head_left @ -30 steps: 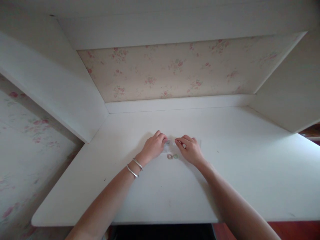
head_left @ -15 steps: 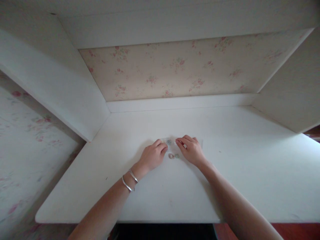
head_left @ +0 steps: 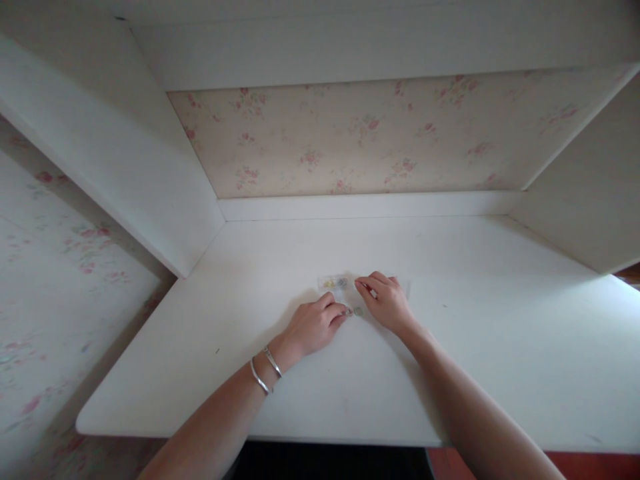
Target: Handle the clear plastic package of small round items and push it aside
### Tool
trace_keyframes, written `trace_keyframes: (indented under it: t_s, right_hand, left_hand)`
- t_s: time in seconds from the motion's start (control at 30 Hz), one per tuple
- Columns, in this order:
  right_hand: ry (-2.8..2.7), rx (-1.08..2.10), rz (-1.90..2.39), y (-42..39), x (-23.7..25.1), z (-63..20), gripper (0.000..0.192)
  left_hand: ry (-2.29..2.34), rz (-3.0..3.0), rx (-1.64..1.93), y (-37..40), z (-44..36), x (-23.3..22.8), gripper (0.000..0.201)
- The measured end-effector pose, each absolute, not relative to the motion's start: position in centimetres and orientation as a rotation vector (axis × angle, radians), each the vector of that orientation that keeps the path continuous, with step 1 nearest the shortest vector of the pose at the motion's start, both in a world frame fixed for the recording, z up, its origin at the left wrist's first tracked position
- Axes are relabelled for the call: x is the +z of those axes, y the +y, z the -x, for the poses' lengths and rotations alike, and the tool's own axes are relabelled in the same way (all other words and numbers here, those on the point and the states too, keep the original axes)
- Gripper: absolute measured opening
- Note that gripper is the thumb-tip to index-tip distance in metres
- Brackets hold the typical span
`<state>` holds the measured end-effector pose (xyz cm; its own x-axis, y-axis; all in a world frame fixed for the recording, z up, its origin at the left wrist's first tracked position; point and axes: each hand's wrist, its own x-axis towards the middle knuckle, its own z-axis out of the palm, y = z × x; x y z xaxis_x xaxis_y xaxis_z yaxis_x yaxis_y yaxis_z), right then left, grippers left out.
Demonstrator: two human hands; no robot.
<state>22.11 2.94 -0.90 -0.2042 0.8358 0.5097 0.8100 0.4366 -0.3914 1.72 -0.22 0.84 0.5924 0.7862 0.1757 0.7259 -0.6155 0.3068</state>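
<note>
A small clear plastic strip (head_left: pixel 336 285) with tiny round pieces in it lies on the white desk (head_left: pixel 450 347). My right hand (head_left: pixel 387 303) rests on the strip's right part, fingers curled down onto it. My left hand (head_left: pixel 314 325), with two silver bangles on its wrist, has its fingertips at a small pinkish round piece beside a greenish one (head_left: pixel 359 311) lying loose on the desk just in front of the strip. The pinkish piece is mostly hidden under my fingertips.
The desk sits in a white alcove with side panels (head_left: pixel 150 193) left and right and floral wallpaper (head_left: pixel 360 140) at the back. A shelf runs overhead. The desk's front edge is near my forearms.
My left hand has drawn back from the strip toward me and now touches the loose pinkish piece. The yellow and grey pieces in the strip have come into sight. My right hand stays put.
</note>
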Motion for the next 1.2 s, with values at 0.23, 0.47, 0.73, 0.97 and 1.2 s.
trace_keyframes:
  t_s: [0.23, 0.47, 0.73, 0.97, 1.2]
  right_hand:
    - [-2.030, 0.053, 1.369, 2.8, -0.5, -22.0, 0.026]
    - [-2.037, 0.064, 1.356, 2.8, -0.7, -22.1, 0.026]
    - [-2.046, 0.079, 1.349, 2.8, -0.7, -21.9, 0.025]
    - [-2.115, 0.204, 1.237, 2.4, -0.4, -21.9, 0.021]
    - [-2.234, 0.237, 1.145, 1.6, 0.6, -21.6, 0.021]
  left_hand:
    - [1.281, -2.643, 0.375, -0.3, -2.3, 1.1, 0.033]
    - [1.270, -2.673, 0.341, -0.2, -2.5, 0.8, 0.033]
    - [1.267, -2.652, 0.418, -0.4, -2.3, 0.7, 0.033]
    - [1.415, -2.563, 0.584, 0.0, -1.5, 1.2, 0.033]
    - [1.624, -2.458, 0.560, 0.5, -1.0, 1.5, 0.030]
